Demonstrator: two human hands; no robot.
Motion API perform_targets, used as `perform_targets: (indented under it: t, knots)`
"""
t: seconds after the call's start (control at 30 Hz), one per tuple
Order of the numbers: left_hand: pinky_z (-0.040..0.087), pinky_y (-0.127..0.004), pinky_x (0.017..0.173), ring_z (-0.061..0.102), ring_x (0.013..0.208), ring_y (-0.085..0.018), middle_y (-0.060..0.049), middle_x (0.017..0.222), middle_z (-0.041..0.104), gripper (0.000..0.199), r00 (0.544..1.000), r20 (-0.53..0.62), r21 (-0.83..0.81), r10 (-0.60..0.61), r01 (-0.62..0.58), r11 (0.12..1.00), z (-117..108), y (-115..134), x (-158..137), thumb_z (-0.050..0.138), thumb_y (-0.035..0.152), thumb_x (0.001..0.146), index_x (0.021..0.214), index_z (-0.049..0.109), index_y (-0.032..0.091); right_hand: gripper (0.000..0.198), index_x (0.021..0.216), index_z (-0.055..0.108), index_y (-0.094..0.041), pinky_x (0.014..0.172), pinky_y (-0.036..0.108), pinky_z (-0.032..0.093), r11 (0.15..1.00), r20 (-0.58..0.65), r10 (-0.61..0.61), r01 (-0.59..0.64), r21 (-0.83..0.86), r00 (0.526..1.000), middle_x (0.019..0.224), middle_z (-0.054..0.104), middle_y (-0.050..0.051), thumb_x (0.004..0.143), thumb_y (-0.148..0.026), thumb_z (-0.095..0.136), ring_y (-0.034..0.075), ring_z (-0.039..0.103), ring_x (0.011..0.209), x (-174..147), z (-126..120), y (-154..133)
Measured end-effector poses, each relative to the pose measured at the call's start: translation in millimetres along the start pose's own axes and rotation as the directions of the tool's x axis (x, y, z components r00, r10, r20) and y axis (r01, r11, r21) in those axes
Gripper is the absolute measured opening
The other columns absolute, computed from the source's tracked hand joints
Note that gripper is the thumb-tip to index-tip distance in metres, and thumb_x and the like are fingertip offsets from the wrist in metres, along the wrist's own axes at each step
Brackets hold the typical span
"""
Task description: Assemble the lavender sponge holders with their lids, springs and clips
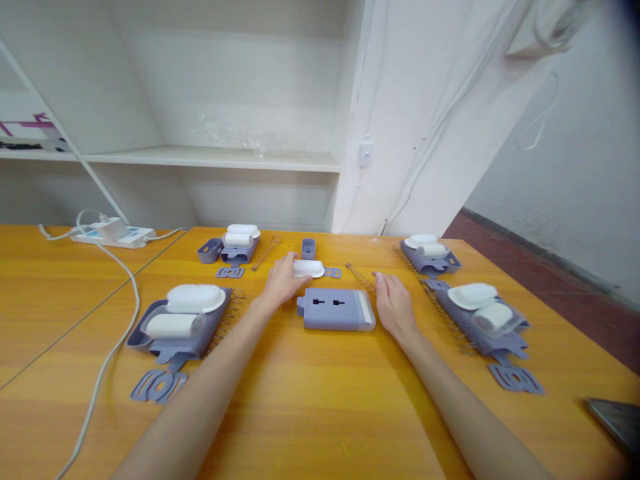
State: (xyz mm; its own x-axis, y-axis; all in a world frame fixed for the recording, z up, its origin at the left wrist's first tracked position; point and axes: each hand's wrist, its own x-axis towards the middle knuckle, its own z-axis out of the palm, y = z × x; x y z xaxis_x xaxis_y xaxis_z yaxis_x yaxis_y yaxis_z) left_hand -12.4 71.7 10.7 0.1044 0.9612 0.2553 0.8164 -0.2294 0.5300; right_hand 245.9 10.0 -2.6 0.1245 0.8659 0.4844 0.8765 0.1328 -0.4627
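In the head view, my left hand (285, 280) has its thumb and fingers closed around the left end of a white oval piece (309, 269) with a ribbed or bristled face. My right hand (395, 303) rests on the table with its fingers extended, beside a thin wire coil spring (361, 277); whether it touches the spring is unclear. Between the hands lies a flat purple-grey case (336, 309) with two dark keyhole slots and a white right end. Behind the white piece stands a small purple-grey cup (309, 249), and a slotted flat plate (333, 273) lies to its right.
Similar sets of purple-grey trays with white pieces sit at the near left (193, 320), back left (240, 243), back right (430, 255) and right (485, 313). A power strip (115, 233) trails a white cable over the left side. A dark phone-like slab (617, 420) lies at the right edge.
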Motion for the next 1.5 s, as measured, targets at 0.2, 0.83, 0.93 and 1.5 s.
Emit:
perform_targets:
  t: [0.2,0.83,0.93,1.5]
  knots:
    - [0.039,-0.035,0.087,0.054,0.105,-0.028,-0.012,0.109,0.060,0.055,0.998,0.052,0.210,-0.039,0.027,0.977,-4.1,0.0,-2.1,0.067,0.050,0.067,0.113,0.058,0.020,0.042,0.100,0.062,-0.019,0.083,0.034,0.040,0.999,0.026,0.006,-0.005,-0.034,1.000,0.095,0.064,0.008,0.095,-0.037,0.024,0.021,0.056,0.095,-0.4,-2.1,-2.6]
    - [0.044,-0.030,0.081,0.060,0.091,-0.022,-0.003,0.100,0.067,0.050,0.922,0.321,-0.223,0.215,-0.147,0.964,-59.5,42.7,-35.5,0.072,0.041,0.059,0.103,0.065,0.019,0.040,0.097,0.063,-0.020,0.080,0.034,0.039,0.998,0.016,-0.017,0.017,-0.057,1.000,0.094,0.064,0.008,0.095,-0.036,0.027,0.021,0.057,0.095,0.3,0.3,-2.6]
    - [0.044,-0.030,0.082,0.060,0.091,-0.022,-0.003,0.100,0.067,0.047,0.880,0.401,-0.180,0.253,-0.195,0.964,-63.4,47.5,-38.8,0.071,0.037,0.060,0.103,0.065,0.020,0.038,0.096,0.063,-0.019,0.079,0.035,0.038,0.998,-0.047,-0.043,0.040,-0.046,0.998,0.092,0.065,0.008,0.095,-0.035,0.029,0.021,0.057,0.093,-0.4,-0.4,-2.5]
    - [0.044,-0.029,0.083,0.061,0.092,-0.022,-0.003,0.103,0.067,0.042,0.886,0.370,-0.074,0.280,-0.273,0.959,-68.8,50.4,-41.7,0.067,0.028,0.064,0.106,0.064,0.021,0.051,0.124,0.047,-0.017,0.082,0.043,0.043,0.776,0.090,-0.628,0.614,0.146,0.773,0.108,0.060,0.013,0.081,-0.042,0.054,0.028,0.055,0.096,-21.4,-15.0,-51.1]
